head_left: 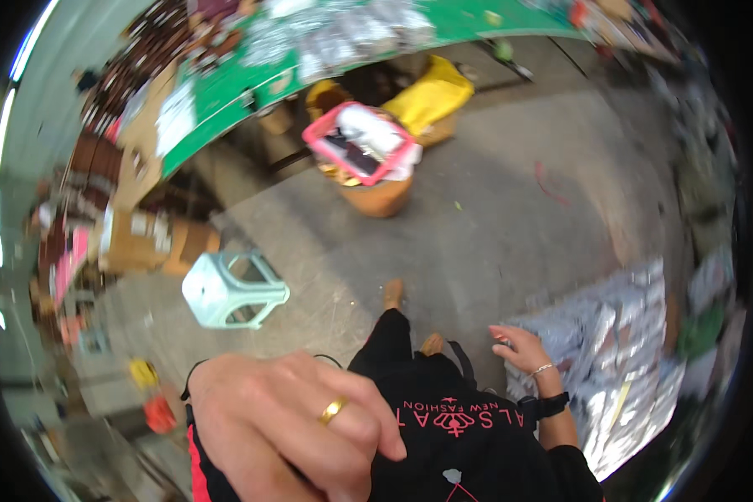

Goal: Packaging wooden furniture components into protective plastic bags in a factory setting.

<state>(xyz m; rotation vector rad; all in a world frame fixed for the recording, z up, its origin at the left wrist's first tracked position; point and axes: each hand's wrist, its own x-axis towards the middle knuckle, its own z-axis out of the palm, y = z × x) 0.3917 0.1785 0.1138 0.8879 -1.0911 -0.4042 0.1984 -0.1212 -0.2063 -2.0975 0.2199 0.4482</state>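
Left hand (289,427) close to the camera, fingers curled loosely, gold ring (333,410) on one finger, resting against the black garment (468,435); gripping or not, cannot tell. Right hand (523,347) lower right, fingers open, empty, touching the edge of a heap of silvery plastic packets (619,368) on the floor. Bare concrete floor (494,217) ahead. Pale green plastic stool (234,290) to the left, standing apart. Pink basket (361,142) on an orange bucket (378,199) further off, yellow bag (431,94) behind it. Green surface (226,92) beyond, blurred.
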